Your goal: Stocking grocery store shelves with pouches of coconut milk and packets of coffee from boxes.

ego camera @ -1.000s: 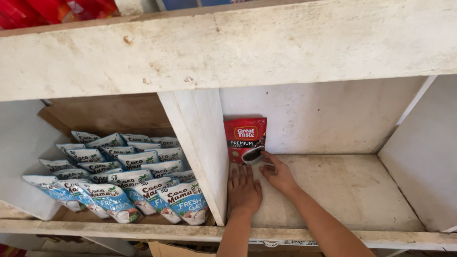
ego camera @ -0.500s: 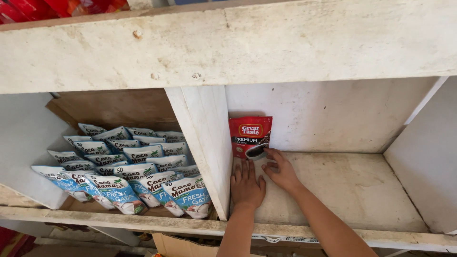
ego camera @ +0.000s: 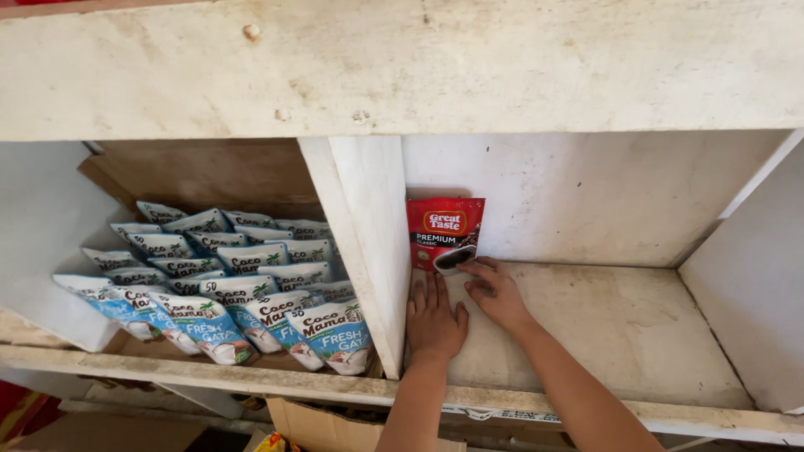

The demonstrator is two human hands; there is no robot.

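Many blue and white pouches (ego camera: 226, 289) lie in rows in the left part of the shelf, leaning back one on another, and they look just the same as half a second ago. Next comes the white divider board (ego camera: 364, 243), which stands between the two parts of the shelf. Just to the right of it, the left hand (ego camera: 435, 318) lies flat on the shelf floor (ego camera: 620, 326), fingers spread and holding nothing, so its grip is open; it sat in the same spot a moment ago. Behind it stands one red pouch (ego camera: 445, 230), upright in the back left corner of the right part, close to the divider board and against the back wall (ego camera: 603, 197). The right hand (ego camera: 496, 293) reaches to the bottom edge of the red pouch, its fingertips touching the lower right corner; the fingers are bent a little but not closed around the pouch, so this grip is open too. Compared with a second ago, the red pouch has stayed in its corner and the right hand has hardly moved, only pressing at the foot of the pouch. That looks like the pouch is now set in place and is only being steadied so it stays standing. Farther right, the shelf floor runs on to the white side wall (ego camera: 745, 285).
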